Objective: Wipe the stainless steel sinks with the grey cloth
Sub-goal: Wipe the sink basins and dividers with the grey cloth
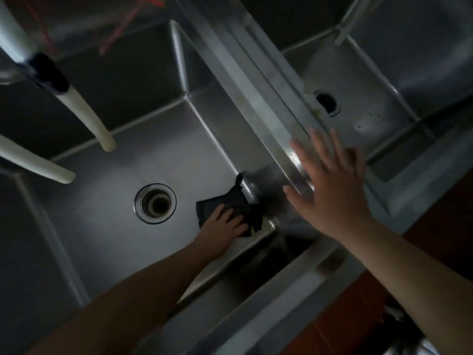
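Observation:
Deep in the left stainless steel sink [115, 155], the dark grey cloth [231, 201] lies on the floor in the near right corner. My left hand [225, 222] presses flat on the cloth, fingers spread over it. My right hand [330, 185] hovers with fingers spread over the steel divider [258, 98] between the two basins; I cannot tell whether it touches the rim. The right sink [358, 80] lies beyond the divider.
A round drain [155, 203] sits in the left sink floor, just left of the cloth. Two white hoses [84, 111] hang over the left basin from the upper left. The right basin has its own drain [327, 102]. Reddish floor shows at the lower right.

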